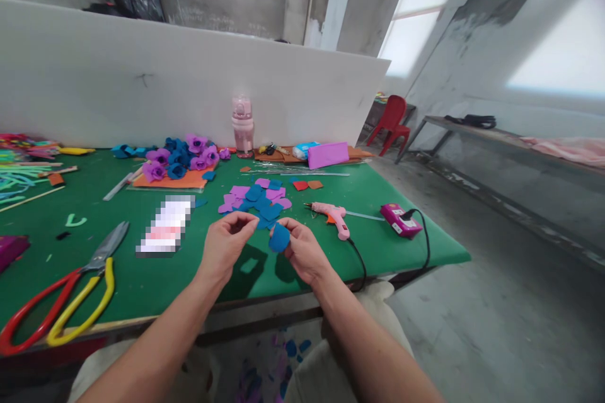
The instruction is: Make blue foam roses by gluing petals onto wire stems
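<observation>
Formed flowers sit far left; loose pieces lie unassembled on the surface. Right hand pinches a blue piece; left hand has fingertips together, seemingly bare.

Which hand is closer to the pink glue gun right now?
The right hand. It is just left of the pink glue gun and a little nearer the table's front edge; the left hand is farther left, beyond the right hand.
</observation>
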Demonstrator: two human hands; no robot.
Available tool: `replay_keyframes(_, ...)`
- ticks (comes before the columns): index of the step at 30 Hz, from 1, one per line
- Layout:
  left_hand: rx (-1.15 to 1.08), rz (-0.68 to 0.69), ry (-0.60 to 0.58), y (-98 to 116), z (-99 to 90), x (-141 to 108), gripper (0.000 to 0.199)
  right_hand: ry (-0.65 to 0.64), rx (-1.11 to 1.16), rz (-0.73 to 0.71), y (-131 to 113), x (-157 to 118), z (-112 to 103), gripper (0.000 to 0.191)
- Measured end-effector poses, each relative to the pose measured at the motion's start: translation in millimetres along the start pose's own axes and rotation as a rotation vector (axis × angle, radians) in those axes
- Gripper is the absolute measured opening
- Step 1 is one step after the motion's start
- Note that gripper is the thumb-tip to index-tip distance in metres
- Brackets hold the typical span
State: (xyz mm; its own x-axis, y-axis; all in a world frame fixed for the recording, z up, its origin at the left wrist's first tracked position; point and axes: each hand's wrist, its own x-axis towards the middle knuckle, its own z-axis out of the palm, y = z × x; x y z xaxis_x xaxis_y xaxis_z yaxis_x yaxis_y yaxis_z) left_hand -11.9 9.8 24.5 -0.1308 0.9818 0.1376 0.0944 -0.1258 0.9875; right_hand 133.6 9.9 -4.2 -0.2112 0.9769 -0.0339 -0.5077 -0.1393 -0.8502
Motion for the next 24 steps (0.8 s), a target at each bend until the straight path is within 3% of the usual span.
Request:
replay_keyframes(2, 0.038, 0.018, -0.15, 10, -11.2, 0, 0.017, 0.056, 0.035, 0.021, -3, 2, -5, 0.024)
replay_keyframes(5, 0.23, 0.014, -0.621, 26, -29.1, -4, 0.021, 0.181, 0.014, 0.031, -9, 6, -13, 0.024)
replay_keyframes(7, 0.319, 0.052, -0.948, 34, -36.7, -7, 0.011, 0.243, -0.027, 0.012, -11, 7, -16, 0.025)
replay_keyframes(8, 0.347, 0.061, -1.024, 35, -38.3, -9, 0.01, 0.26, -0.042, -0.002, -12, 7, -17, 0.025)
replay_keyframes(9, 0.365, 0.062, -1.027, 35, -38.3, -9, 0.012, 0.267, -0.048, -0.014, -12, 7, -17, 0.026)
replay_keyframes(10, 0.378, 0.056, -0.95, 33, -36.7, -9, 0.015, 0.265, -0.042, -0.02, -12, 6, -16, 0.027)
replay_keyframes(13, 0.342, 0.014, -0.495, 18, -25.1, -4, 0.025, 0.244, 0.023, 0.013, -10, 3, -10, 0.029)
replay_keyframes(15, 0.232, -0.047, -0.321, 7, -14.2, -1, 0.046, 0.231, 0.057, 0.046, -7, 2, -6, 0.029)
replay_keyframes(17, 0.063, -0.153, -0.299, -3, -3.8, 0, 0.056, 0.21, 0.064, 0.063, -5, 1, -3, 0.029)
replay_keyframes(21, -0.276, -0.237, -0.255, -11, 7.2, 1, 0.028, 0.164, 0.047, 0.083, -4, -1, -3, 0.027)
replay_keyframes(24, -0.349, -0.247, -0.253, -9, 5.5, 2, 0.025, 0.144, 0.018, 0.121, -8, -2, -5, 0.031)
